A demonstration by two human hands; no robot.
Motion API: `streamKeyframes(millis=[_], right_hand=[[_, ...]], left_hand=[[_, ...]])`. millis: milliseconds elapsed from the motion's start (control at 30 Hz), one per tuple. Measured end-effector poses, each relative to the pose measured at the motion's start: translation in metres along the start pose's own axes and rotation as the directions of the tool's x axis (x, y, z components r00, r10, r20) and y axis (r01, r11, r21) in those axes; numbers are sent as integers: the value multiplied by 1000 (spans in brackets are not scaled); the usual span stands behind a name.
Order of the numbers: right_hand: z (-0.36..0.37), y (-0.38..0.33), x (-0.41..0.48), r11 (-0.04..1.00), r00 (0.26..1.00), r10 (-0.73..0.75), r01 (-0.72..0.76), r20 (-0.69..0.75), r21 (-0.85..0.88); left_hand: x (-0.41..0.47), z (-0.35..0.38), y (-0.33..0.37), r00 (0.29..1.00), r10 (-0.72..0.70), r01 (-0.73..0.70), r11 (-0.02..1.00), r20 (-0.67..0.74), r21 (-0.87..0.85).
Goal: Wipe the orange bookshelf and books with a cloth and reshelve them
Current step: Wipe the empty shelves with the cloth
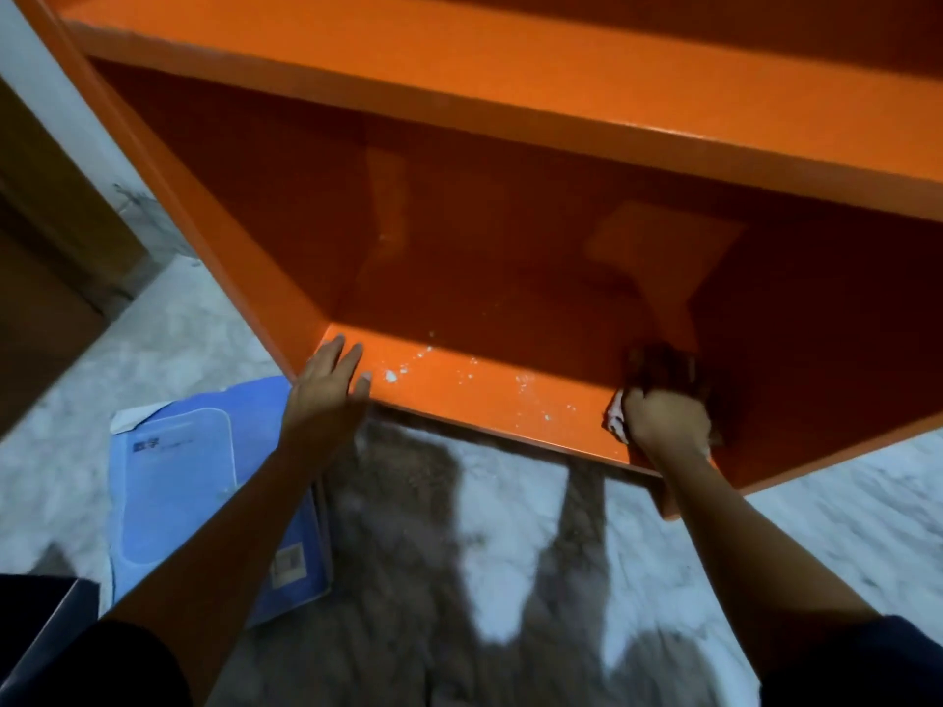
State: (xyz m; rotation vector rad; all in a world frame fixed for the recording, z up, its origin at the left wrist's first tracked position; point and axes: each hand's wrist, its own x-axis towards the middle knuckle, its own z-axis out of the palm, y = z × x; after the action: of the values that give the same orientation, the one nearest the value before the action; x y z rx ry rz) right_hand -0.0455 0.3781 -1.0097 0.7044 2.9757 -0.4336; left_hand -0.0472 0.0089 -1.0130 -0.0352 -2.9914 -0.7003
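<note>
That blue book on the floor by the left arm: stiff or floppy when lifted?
The blue book looks thin and soft-covered, so it probably sags if lifted by one edge. Lying flat on the polished floor, it would likely slide when pushed.

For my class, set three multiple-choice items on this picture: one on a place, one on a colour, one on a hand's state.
1. Where do the blue books lie? A on the top shelf; B on the floor left of the bookshelf; C on a chair.
2. What colour are the specks on the bottom shelf? A white; B green; C black.
3. What is the right hand doing? A hanging free; B lying flat; C gripping the cloth.
Answers: B, they rest on marble beside its left side; A, pale flecks dot the orange board; C, its fingers curl round it.
</note>
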Motion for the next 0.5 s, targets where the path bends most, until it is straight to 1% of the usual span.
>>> streamKeyframes(millis=[33,67,100,133,167,200,267,333,367,433,500], right_hand=[[2,-1,6,998,1000,-4,3,16,58],[2,-4,9,991,1000,-15,15,1,129],[5,-6,16,982,995,-64,76,-71,173],[7,-11,22,977,975,-145,168,-170,130],[6,-18,28,971,952,-215,232,-217,54],[6,-25,35,970,946,-236,244,-222,9],[3,-41,45,963,950,-266,271,-162,10],[9,-51,56,941,930,-338,338,-144,-23],[12,-57,59,932,923,-360,361,-134,-13],[15,-71,62,919,920,-376,386,-116,83],[16,-87,62,905,927,-366,375,-85,201]], left_hand=[[0,2,-4,1000,28,-28,1000,-9,14],[0,3,-6,999,48,-48,999,-12,25],[-1,4,-8,998,59,-59,998,-12,32],[-1,5,-8,998,67,-66,997,-15,39],[-1,6,-9,997,76,-75,996,-31,47],[-1,6,-9,996,83,-81,995,-41,53],[0,7,-10,995,86,-83,995,-57,57],[-1,8,-9,995,72,-69,997,-70,43],[-1,9,-8,995,67,-64,997,-75,37],[-1,10,-8,993,71,-68,997,-90,39],[0,11,-8,990,82,-77,996,-113,43]])
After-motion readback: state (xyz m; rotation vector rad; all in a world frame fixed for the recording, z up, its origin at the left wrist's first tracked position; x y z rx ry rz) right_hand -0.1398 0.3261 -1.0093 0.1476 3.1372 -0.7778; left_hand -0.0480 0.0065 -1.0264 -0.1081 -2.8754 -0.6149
